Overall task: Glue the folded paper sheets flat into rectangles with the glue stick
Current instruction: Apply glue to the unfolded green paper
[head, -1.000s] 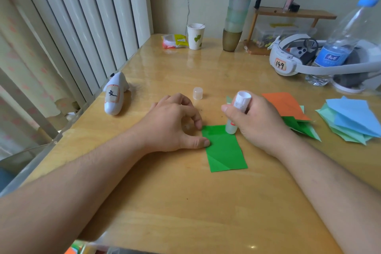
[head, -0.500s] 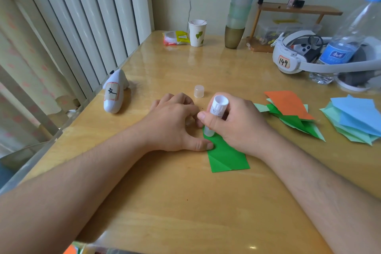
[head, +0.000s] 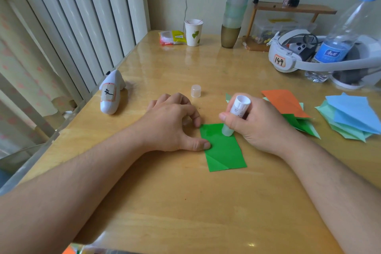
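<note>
Nearest, both forearms reach in from the bottom edge across the wooden table [head: 185, 208], and they meet over a folded green paper sheet [head: 223, 150] lying flat in a near-rectangle, a diagonal crease showing at its near left corner. The left hand [head: 175, 123] pins the sheet's left edge, thumb tip and a curled fingertip pressing on it, probably so the paper does not drag under the glue; it grasps nothing. The right hand [head: 255, 123] is wrapped around the glue stick [head: 236, 114], held upright with a slight lean, its lower end touching the far part of the sheet, where a faint sheen suggests glue is being spread, though how much is covered is hard to make out. The right palm hides the sheet's far right corner. Just beyond the hands stands the translucent cap [head: 195, 90], set aside within easy reach for closing the stick. To the right lies a pile of orange and green folded sheets [head: 288, 107], and farther right a blue and pale-green pile [head: 350, 115], likely waiting their turn; their lower layers are covered, so their count cannot be told. At the left edge sits a white device [head: 110, 95] with a label. Farther back are a paper cup [head: 193, 32], stacked tumblers [head: 235, 16] cut off at the top, a headset [head: 288, 55] marked 149, and a water bottle [head: 340, 37].
</note>
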### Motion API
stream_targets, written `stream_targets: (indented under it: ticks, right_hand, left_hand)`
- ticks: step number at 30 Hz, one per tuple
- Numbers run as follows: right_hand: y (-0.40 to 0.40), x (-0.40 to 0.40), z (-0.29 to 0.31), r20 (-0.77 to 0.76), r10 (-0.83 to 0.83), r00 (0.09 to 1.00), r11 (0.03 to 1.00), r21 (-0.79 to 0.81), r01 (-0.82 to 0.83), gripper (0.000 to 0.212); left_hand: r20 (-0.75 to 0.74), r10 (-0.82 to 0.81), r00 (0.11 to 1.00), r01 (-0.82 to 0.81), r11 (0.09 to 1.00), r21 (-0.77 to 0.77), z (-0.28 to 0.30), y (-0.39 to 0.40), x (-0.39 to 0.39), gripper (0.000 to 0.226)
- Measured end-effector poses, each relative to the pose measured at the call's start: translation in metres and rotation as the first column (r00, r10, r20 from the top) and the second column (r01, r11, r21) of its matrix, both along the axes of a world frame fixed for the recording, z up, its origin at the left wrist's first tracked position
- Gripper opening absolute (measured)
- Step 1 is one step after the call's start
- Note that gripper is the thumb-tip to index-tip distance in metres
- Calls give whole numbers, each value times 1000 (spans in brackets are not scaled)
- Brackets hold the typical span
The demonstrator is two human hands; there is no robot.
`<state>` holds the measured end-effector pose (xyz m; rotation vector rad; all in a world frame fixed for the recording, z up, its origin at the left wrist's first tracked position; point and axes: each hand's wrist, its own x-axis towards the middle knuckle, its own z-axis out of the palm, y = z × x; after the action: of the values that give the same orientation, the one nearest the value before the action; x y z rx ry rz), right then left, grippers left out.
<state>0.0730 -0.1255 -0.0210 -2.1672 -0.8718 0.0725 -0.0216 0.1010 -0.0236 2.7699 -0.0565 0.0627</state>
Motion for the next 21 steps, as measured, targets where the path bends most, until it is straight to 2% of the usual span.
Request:
stream_targets:
  ticks: [6,14,21]
  right_hand:
    - [-3,1,-4,56,-14,998,999,44,11,31]
    - [15,-9,3,109,-127,986,966,239,98,32]
    - [29,-24,2,82,11,997,993,114,-20,28]
  left_hand:
    - [-9,-5,1000,5,1000,1,1,0,0,56]
    - [-10,10,1000,-10,1000,8,0,0,1,58]
    - [13,15,1000,-16,1000,27,-3,0,1,60]
